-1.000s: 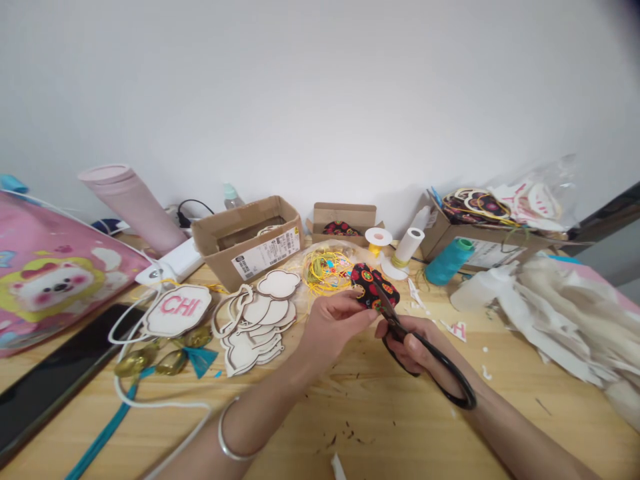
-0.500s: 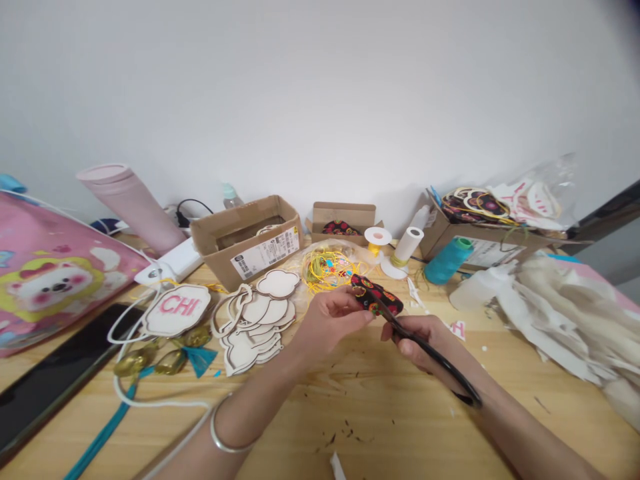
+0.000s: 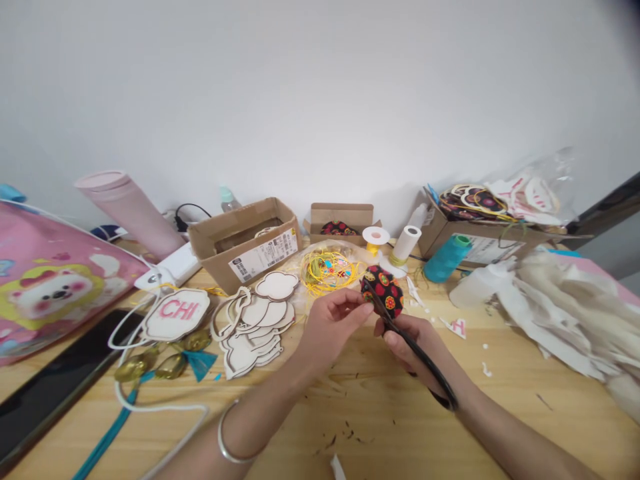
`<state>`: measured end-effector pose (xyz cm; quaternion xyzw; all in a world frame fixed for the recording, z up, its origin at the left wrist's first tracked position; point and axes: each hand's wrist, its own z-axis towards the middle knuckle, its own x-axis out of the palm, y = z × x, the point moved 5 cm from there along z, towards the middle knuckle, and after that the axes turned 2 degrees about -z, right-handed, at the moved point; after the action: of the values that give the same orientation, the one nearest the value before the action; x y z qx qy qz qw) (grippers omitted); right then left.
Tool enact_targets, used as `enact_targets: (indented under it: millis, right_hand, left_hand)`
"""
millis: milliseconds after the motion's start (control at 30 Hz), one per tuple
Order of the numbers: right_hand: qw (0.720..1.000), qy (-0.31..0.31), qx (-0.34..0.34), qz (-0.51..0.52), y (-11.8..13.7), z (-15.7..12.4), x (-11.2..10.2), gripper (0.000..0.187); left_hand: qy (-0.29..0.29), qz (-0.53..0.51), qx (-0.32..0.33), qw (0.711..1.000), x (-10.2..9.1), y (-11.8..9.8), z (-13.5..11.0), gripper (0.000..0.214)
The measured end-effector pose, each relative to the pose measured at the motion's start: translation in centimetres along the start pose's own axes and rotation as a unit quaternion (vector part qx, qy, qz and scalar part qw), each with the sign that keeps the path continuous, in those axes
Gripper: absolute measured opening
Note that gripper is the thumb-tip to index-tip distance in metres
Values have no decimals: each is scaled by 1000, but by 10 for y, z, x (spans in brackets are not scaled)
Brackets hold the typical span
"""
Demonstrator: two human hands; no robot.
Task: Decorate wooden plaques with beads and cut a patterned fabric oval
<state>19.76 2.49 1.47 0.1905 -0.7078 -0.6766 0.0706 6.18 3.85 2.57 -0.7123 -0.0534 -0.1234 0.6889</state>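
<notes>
My left hand [image 3: 337, 323] pinches the left edge of a black fabric piece [image 3: 391, 285] printed with red and yellow flowers. In my right hand [image 3: 413, 343] is a pair of black-handled scissors [image 3: 417, 353], its blades pointing up and left against the fabric. Whether the blades are cutting into the cloth I cannot tell. Just behind the fabric lies a clear bag of yellow cord and small coloured pieces [image 3: 327, 267]. Cloud-shaped white wooden tags [image 3: 257, 327] are piled left of my left hand.
Cardboard boxes [image 3: 240, 257] line the wall. Spools of thread [image 3: 449, 259] and a white bottle [image 3: 477, 287] stand at the right, near crumpled pale cloth [image 3: 565, 313]. On the left are a phone [image 3: 60, 380], a white cable [image 3: 165, 408] and a pink tumbler [image 3: 133, 213]. Scraps dot the table.
The fabric has turned so more of its flowered face shows, and it looks rounder. The scissors have tilted steeper, their handle end shifting left. Both hands keep their hold.
</notes>
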Motion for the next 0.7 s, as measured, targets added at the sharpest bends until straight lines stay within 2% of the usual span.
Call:
enact_targets:
  millis: [300, 467, 700]
  right_hand:
    - [1000, -13, 10, -13, -1, 0, 1, 56]
    - [999, 31, 9, 21, -7, -1, 5, 54]
    - [997, 71, -11, 36, -4, -3, 3, 57]
  left_hand:
    - [2, -9, -23, 1000, 0, 2, 0, 19]
    - [-19, -34, -23, 999, -4, 2, 1, 15]
    - [2, -18, -40, 999, -3, 1, 1, 13]
